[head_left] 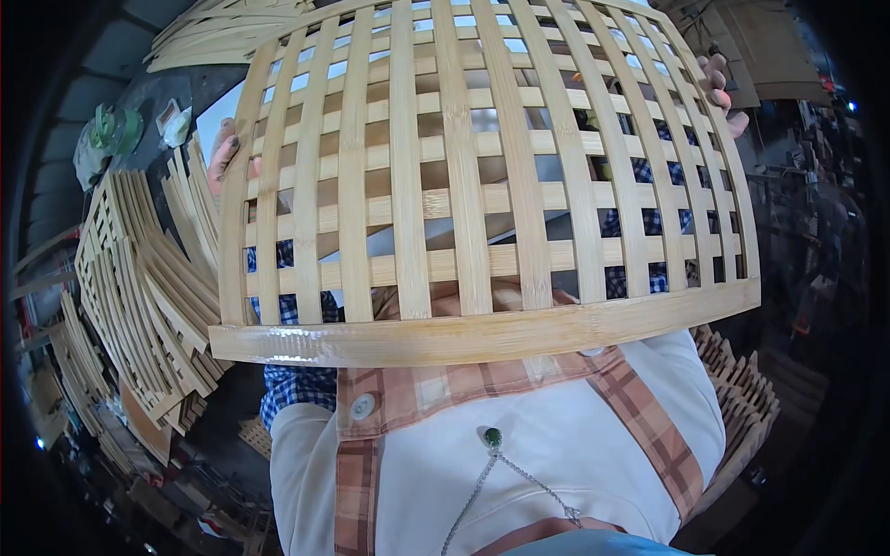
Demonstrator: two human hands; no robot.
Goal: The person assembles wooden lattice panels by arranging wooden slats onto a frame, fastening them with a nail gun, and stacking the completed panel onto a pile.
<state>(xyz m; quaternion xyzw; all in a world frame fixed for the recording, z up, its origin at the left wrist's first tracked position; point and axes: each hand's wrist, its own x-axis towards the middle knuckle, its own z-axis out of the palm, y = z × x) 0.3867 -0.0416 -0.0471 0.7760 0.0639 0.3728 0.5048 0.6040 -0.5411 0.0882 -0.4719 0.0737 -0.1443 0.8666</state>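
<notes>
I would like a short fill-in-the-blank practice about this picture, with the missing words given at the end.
1. The left hand holds the lattice panel by its ____ edge.
2. The right hand is at the ____ edge of that panel.
3. The stone of the pendant is ____ in colour.
4. The checked sleeve on the person's left arm is white and ____.

Missing words: left; right; green; blue.
</notes>
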